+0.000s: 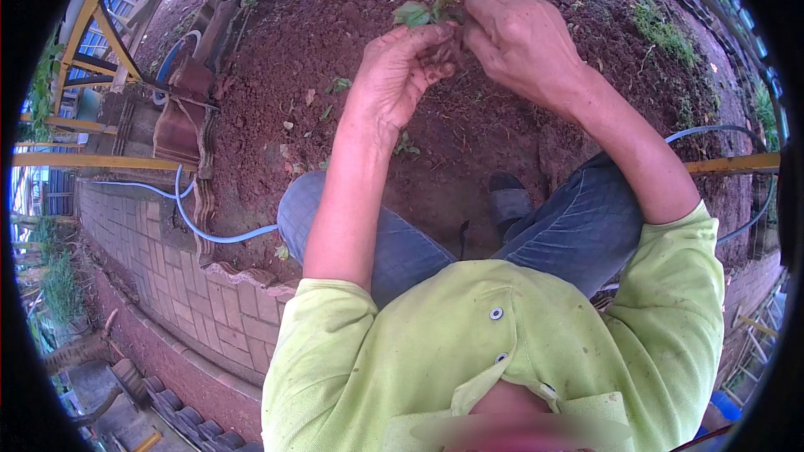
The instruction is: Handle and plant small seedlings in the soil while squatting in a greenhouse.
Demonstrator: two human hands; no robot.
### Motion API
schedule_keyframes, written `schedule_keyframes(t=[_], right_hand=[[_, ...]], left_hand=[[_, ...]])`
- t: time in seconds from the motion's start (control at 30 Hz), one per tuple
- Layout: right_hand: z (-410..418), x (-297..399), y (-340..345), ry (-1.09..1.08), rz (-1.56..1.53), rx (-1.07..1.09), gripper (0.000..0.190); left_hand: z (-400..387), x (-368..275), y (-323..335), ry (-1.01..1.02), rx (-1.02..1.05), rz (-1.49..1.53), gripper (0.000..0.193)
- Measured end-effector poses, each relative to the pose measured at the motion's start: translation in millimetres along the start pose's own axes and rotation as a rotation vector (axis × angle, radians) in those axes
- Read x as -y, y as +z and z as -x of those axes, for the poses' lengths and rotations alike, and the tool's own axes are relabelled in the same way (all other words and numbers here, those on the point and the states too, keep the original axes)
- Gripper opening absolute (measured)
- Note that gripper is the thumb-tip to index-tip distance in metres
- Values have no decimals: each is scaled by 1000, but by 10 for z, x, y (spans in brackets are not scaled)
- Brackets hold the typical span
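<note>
Above the bare reddish-brown soil [270, 94], both hands meet near the top middle of the view. My left hand [408, 63] has its thumb and fingers closed on a small leafy plant [412, 13], with soil on the fingertips. Its green leaves stick out above the thumb. Close against it on the right, my right hand [524, 37] pinches the plant's other side; the fingertips partly hide what lies between them. Small green seedlings [407, 144] and scattered leaves lie on the soil below the hands.
A blue hose [220, 240] runs near the left knee and reappears at right. Scalloped roof tiles [204, 201] edge the bed on the left, beside a brick path [188, 282]. Yellow bars [100, 162] stand at left, and one [728, 165] at right. Weeds [666, 34] grow upper right.
</note>
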State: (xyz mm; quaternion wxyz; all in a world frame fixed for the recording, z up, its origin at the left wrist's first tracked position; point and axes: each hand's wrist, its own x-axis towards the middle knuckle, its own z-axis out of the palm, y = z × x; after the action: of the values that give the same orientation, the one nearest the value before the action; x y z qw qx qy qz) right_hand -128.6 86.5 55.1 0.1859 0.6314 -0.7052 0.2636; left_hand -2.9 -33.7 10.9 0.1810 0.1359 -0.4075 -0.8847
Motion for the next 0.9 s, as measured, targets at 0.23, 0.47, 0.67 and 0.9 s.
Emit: schedule_keyframes(t=[0.23,0.47,0.67,0.9], right_hand=[[-44,-62,-208,58,-81,69,13],[-26,130,-170,199,-379,94,18],[-11,84,-98,250,-472,154,20],[18,-15,-21,132,-362,104,17]], left_hand=[[-38,-59,-103,44,6,80,21],[-19,-1,1,171,-219,-199,17],[-4,22,18,175,-206,-214,17],[-20,-13,-6,85,-65,35,14]])
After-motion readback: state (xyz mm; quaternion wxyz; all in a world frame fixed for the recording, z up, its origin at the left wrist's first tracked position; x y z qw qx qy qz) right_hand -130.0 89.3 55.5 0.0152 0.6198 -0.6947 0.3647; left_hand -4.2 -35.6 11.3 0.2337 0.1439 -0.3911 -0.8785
